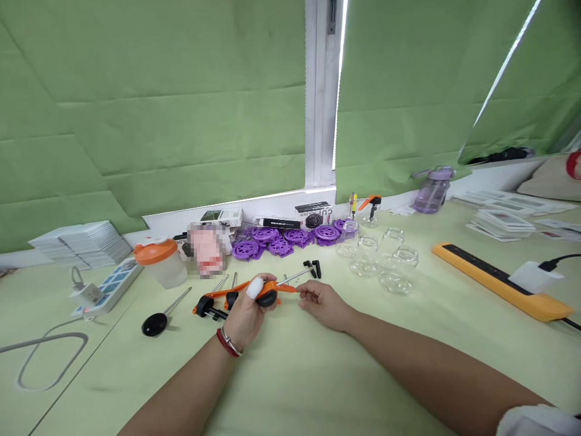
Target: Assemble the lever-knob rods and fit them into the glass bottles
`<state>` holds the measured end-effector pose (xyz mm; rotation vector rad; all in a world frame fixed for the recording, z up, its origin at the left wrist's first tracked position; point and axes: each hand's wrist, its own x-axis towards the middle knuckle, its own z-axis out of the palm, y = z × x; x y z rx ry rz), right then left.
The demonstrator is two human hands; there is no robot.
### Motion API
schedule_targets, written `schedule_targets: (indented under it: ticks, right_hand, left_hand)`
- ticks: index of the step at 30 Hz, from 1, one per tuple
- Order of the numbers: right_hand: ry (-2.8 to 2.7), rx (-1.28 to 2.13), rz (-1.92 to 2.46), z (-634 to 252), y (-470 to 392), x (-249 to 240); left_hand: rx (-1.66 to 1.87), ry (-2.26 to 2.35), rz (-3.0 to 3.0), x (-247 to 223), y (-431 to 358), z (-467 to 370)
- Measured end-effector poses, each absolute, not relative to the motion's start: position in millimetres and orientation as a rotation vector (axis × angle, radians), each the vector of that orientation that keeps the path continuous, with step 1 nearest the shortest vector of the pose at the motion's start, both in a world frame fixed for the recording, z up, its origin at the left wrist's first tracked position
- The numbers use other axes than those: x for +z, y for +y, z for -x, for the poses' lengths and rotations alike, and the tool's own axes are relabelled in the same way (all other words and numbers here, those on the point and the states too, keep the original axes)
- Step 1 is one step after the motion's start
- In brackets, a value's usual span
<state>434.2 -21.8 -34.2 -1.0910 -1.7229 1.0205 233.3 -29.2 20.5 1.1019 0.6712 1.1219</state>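
My left hand point(249, 312), a white covering on its thumb, is closed around an orange-and-black lever piece point(267, 295). A thin metal rod point(294, 277) sticks out beside it to the upper right. The fingers of my right hand point(324, 304) pinch the tip of the orange lever, which points right. Just left of my left hand lie similar orange-and-black pieces point(206, 307). Farther left, a round black disc with a metal rod point(155, 324) rests on the table. Small black elbow-shaped parts point(316, 269) lie beyond my right hand.
Several clear glass vessels point(396, 278) stand right of centre. Purple round holders point(267, 235) are heaped behind my hands. An orange-lidded cup point(158, 260) and a white power strip point(113, 287) are at left. An orange power strip point(494, 281) and a purple bottle point(432, 192) are at right.
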Motion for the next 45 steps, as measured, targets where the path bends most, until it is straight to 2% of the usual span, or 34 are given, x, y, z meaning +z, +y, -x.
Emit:
schedule_targets:
  ticks: [7,12,22,28,36,45]
  right_hand:
    - [-2.271,0.199,1.286,-420.7,-12.3,-29.5]
    - [-2.431,-0.125,1.264,-411.5,-12.6,-23.0]
    - [-2.563,-0.118,1.169,-415.8,-21.7,-19.9]
    - [-2.712,-0.237,1.049,-415.7,-40.0,-16.6]
    - [-2.841,-0.444,0.693,-407.4,-62.0,-1.0]
    - [-2.880,-0.517,0.460,-406.8,-63.3,-2.0]
  left_hand:
    - [1.215,0.643,-1.013,20.1,-23.0,-229.6]
    - [1.214,0.643,-1.022,20.4,-23.0,-230.2]
    - [1.205,0.646,-1.017,16.9,-22.8,-229.6]
    - [1.211,0.662,-1.006,16.3,-23.0,-229.9]
    - [1.193,0.666,-1.007,16.7,-25.2,-231.0]
    - [1.158,0.701,-1.015,17.0,-26.0,-233.2]
